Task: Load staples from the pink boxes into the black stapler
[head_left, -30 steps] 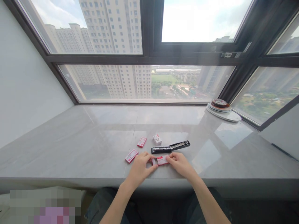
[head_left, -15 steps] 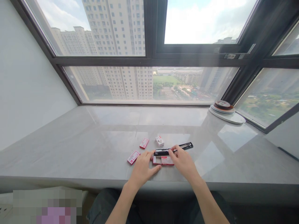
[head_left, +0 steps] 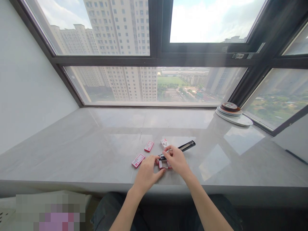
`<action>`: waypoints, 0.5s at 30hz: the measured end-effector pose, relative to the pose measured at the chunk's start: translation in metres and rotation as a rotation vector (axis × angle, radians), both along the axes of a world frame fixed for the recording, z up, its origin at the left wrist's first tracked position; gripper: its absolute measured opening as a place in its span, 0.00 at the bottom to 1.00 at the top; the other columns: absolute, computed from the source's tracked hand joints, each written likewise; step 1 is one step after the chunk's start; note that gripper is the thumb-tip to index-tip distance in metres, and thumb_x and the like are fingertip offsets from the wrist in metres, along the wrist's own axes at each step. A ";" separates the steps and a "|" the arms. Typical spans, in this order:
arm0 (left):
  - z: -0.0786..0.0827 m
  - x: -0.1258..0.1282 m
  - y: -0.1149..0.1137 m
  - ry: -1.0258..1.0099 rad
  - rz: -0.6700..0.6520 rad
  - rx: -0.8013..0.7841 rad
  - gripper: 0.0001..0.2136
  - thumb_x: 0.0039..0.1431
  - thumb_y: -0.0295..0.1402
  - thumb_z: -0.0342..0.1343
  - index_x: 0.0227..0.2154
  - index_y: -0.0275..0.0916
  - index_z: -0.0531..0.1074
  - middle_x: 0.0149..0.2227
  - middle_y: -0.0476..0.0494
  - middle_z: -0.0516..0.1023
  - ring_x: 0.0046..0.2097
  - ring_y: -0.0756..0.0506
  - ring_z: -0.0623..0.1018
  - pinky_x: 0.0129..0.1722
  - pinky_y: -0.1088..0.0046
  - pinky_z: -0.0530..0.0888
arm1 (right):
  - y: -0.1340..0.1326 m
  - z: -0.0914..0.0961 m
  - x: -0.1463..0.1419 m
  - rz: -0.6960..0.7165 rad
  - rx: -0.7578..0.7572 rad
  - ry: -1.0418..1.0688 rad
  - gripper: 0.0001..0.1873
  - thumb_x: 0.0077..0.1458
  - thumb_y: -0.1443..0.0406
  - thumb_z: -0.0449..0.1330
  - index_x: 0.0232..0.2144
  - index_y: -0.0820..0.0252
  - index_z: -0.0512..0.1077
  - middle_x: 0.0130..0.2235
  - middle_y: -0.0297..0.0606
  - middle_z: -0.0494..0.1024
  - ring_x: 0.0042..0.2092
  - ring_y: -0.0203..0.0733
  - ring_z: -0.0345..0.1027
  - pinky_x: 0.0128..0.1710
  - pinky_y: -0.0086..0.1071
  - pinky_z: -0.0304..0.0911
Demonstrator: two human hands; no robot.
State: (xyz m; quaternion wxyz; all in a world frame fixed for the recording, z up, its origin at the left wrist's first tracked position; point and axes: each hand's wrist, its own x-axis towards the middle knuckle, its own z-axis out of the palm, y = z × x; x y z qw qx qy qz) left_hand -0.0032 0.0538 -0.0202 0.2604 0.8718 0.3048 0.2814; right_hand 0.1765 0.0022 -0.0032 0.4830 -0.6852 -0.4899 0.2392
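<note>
A long black stapler (head_left: 188, 146) lies opened out on the grey marble-look sill, its metal channel showing at the far right end. The fingers of my left hand (head_left: 147, 169) are curled at its near left end, with the thumb spread apart below. Over the stapler's near half, my right hand (head_left: 176, 161) has its thumb and fingers pinched at the metal part; whatever lies between the fingertips is hidden. Just below, an open red-and-white staple box (head_left: 164, 165) is partly covered by the right hand.
Two pink-and-white staple boxes (head_left: 138, 160) lie to the left, the farther box (head_left: 149, 146) flat behind the other. A small white box (head_left: 164, 142) sits behind the stapler. Stacked plates (head_left: 234, 119) stand at the back right by the window. The sill's front edge (head_left: 192, 186) runs below my hands.
My right hand has slid left along the stapler, closer to my left hand. The stapler's far end has swung slightly away and left. More of the open box is now covered.
</note>
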 end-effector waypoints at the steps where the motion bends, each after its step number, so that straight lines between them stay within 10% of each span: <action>1: 0.000 0.000 0.000 -0.005 0.000 -0.006 0.18 0.59 0.38 0.64 0.51 0.45 0.71 0.42 0.44 0.77 0.47 0.39 0.77 0.50 0.60 0.72 | -0.001 0.002 0.002 -0.006 -0.008 -0.019 0.11 0.61 0.55 0.58 0.36 0.56 0.73 0.19 0.27 0.70 0.22 0.39 0.65 0.27 0.29 0.57; 7: -0.001 0.001 0.000 -0.013 0.000 0.012 0.15 0.59 0.37 0.64 0.48 0.44 0.72 0.40 0.45 0.77 0.45 0.40 0.77 0.49 0.61 0.72 | -0.011 -0.003 0.011 -0.087 -0.076 -0.149 0.13 0.62 0.55 0.57 0.32 0.57 0.74 0.19 0.31 0.73 0.24 0.40 0.67 0.27 0.30 0.55; 15: -0.006 0.004 0.003 0.003 0.016 0.026 0.17 0.59 0.38 0.64 0.50 0.44 0.71 0.41 0.45 0.77 0.46 0.39 0.77 0.50 0.61 0.72 | 0.001 -0.012 0.003 0.041 -0.075 0.306 0.16 0.57 0.53 0.61 0.39 0.60 0.73 0.19 0.28 0.71 0.20 0.35 0.61 0.22 0.27 0.58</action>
